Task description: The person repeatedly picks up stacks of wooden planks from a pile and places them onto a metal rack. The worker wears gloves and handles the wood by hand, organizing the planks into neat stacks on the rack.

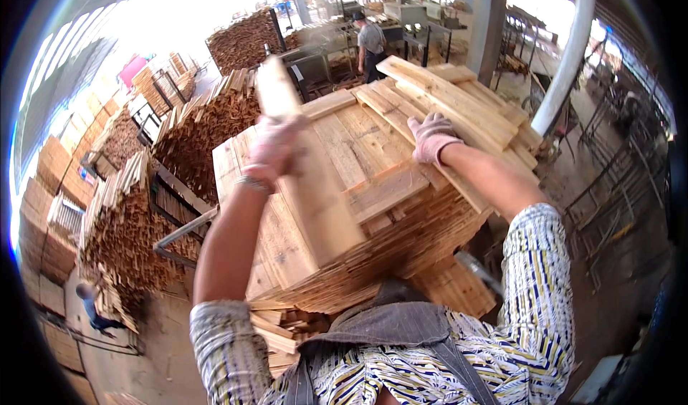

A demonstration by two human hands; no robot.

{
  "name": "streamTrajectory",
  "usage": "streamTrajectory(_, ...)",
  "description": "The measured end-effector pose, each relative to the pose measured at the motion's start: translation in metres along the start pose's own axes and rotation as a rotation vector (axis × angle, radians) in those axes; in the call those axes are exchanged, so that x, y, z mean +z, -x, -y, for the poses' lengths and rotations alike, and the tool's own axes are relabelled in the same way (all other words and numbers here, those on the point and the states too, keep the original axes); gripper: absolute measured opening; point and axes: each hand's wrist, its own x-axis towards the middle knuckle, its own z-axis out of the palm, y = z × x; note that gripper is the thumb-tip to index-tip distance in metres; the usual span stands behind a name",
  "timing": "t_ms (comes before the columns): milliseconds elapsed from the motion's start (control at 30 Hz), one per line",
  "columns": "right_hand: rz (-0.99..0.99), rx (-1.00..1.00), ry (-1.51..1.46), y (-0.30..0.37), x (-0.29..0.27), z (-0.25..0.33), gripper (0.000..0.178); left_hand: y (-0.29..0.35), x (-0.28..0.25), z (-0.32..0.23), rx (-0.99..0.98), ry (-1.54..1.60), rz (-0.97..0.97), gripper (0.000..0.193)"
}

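Plank [304, 169] gripped, wood stack [373, 190], open-sided timber workshop

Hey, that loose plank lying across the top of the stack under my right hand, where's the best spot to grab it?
Grip the loose plank at its near end, where your right hand rests, coming from the right side. That end overhangs the stack, so fingers can probably wrap under its edge.

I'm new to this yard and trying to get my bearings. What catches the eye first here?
The big stack of wooden slats fills the middle. The gloved left hand grips a long board raised over it, while the gloved right hand rests on the loose boards on top. More wood piles stand at the left.
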Motion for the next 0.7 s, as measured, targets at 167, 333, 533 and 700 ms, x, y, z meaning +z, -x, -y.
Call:
streamTrajectory(167,0.009,-0.14,-0.433,-0.017,-0.02,-0.051,0.092,-0.004,0.14,0.057,0.031,-1.438,-0.274,0.071)
streamTrajectory(333,-0.048,-0.168,-0.734,-0.018,-0.048,-0.035,0.084,-0.015,0.085,0.048,0.122,-0.966,0.081,0.073)
streamTrajectory(533,-0.083,-0.11,-0.539,-0.052,-0.002,0.03,0.067,0.051,-0.082,0.026,-0.164,-1.264,-0.364,0.086)
streamTrajectory(700,-0.03,-0.19,-0.583,-0.022,0.022,0.121,0.059,0.086,-0.115,0.045,-0.583,-1.094,-0.471,0.099)
